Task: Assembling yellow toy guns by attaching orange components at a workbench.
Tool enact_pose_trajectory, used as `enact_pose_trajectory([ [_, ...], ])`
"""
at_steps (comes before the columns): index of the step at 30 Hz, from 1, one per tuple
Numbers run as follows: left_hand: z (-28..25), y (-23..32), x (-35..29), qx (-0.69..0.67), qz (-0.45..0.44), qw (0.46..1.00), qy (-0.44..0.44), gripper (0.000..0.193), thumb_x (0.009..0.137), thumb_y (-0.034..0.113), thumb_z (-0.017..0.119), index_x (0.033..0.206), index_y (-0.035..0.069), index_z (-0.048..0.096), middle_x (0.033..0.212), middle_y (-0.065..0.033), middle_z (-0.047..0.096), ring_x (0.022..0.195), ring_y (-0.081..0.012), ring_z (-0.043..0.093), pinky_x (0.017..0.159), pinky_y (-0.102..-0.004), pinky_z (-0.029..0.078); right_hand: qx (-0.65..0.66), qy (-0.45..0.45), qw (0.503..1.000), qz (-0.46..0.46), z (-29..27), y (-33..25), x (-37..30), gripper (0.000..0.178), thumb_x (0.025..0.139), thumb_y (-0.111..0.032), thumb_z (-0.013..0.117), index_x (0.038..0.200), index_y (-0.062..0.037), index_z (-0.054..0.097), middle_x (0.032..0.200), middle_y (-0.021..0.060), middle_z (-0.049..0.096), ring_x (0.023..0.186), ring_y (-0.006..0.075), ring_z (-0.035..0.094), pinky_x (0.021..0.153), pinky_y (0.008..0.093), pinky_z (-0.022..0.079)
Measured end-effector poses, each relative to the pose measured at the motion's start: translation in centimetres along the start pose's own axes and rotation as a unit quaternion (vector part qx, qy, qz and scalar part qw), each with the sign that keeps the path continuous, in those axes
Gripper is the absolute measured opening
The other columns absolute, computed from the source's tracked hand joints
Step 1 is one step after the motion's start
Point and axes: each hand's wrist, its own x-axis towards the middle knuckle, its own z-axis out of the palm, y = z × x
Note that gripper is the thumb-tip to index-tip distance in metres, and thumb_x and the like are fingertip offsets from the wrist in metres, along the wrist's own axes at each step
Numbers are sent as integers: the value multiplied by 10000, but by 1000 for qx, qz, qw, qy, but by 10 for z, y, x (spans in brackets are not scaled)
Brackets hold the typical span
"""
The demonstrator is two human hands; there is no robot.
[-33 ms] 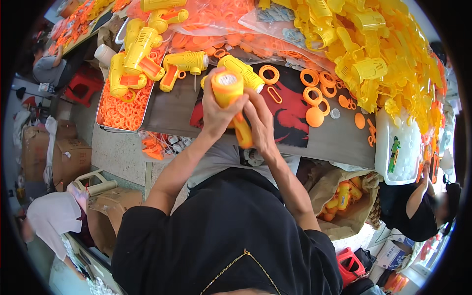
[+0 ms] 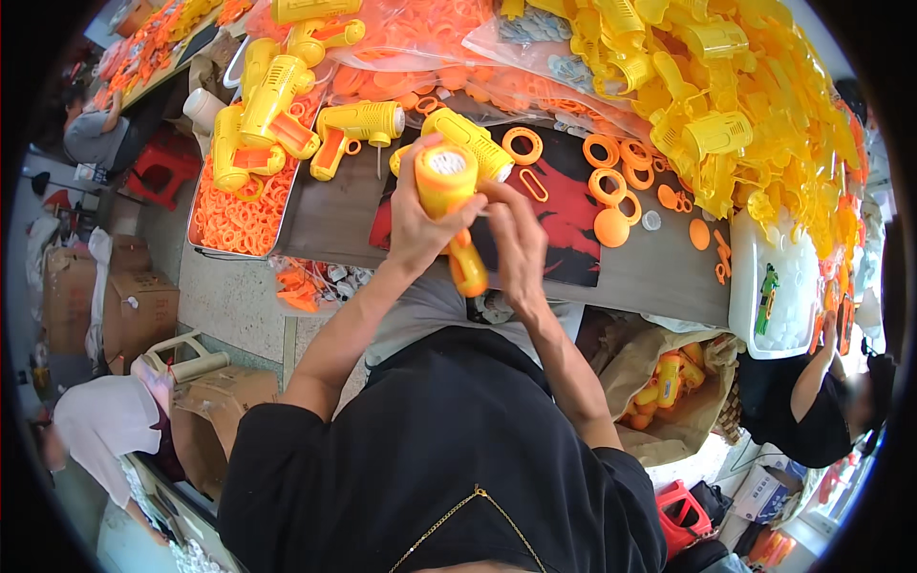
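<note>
In front of my chest, my left hand [image 2: 417,215] is wrapped round a yellow hair-dryer-shaped casing [image 2: 441,199]. Its round end faces up, with an orange ring round a white grille [image 2: 446,165], and its handle [image 2: 467,265] points down toward my lap. My right hand [image 2: 516,234] is close against the casing's right side, its fingers bent and pinched together, slightly blurred. What lies between those fingertips, if anything, is too small to make out. Just behind, another yellow casing [image 2: 466,138] lies on the dark red and black mat [image 2: 564,224].
At left, yellow casings [image 2: 274,100] rest over a tray of small orange rings [image 2: 239,218]. Orange rings and discs [image 2: 611,227] lie right of the mat. A heap of yellow shells [image 2: 707,105] rises behind a white bin [image 2: 778,329]. Below the table stands a paper sack [image 2: 611,377].
The casing's grille end has turned more upright and come to the right, its handle slightly lower. My right hand has shifted right, its fingers bent more.
</note>
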Motion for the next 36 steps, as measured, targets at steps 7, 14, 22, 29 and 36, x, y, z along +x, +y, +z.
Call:
enact_pose_trajectory([
  [7, 22, 23, 5, 416, 60, 827, -373, 816, 660, 316, 879, 1333, 70, 489, 1263, -127, 606, 1126, -312, 606, 956, -435, 458, -603, 52, 791, -93, -69, 25, 35, 213, 880, -231, 704, 1031, -91, 649, 1062, 66, 623, 1028, 284, 542, 883, 431, 387],
  [14, 42, -16, 21, 505, 177, 770, -348, 785, 651, 356, 872, 1286, 64, 515, 1045, -88, 622, 1076, -270, 597, 866, -435, 470, -592, 56, 802, -60, -101, 10, 41, 205, 830, -239, 740, 924, -110, 611, 912, 57, 659, 954, 288, 588, 845, 456, 383],
  [22, 30, 2, 15, 469, 230, 799, -297, 926, 684, 443, 846, 1457, 98, 471, 1294, -99, 551, 1155, -272, 537, 1031, -424, 397, -565, 64, 810, -146, -106, 28, 32, 142, 862, -156, 692, 997, -121, 665, 940, 46, 611, 941, 255, 586, 827, 411, 408],
  [29, -24, -12, -14, 384, 92, 893, -216, 557, 896, 141, 702, 1422, 130, 523, 1343, -136, 518, 1200, -338, 535, 1002, -415, 478, -592, -26, 786, -177, -110, 16, 16, 205, 831, -134, 702, 1032, -97, 703, 953, 40, 618, 943, 233, 591, 818, 387, 422],
  [36, -26, -22, -17, 361, 89, 913, -168, 556, 882, 100, 717, 1409, 149, 545, 1332, -134, 518, 1170, -317, 574, 959, -392, 511, -603, -6, 783, -153, -97, 8, 2, 247, 868, -154, 702, 1096, -60, 693, 1008, 69, 624, 971, 260, 592, 828, 401, 440],
])
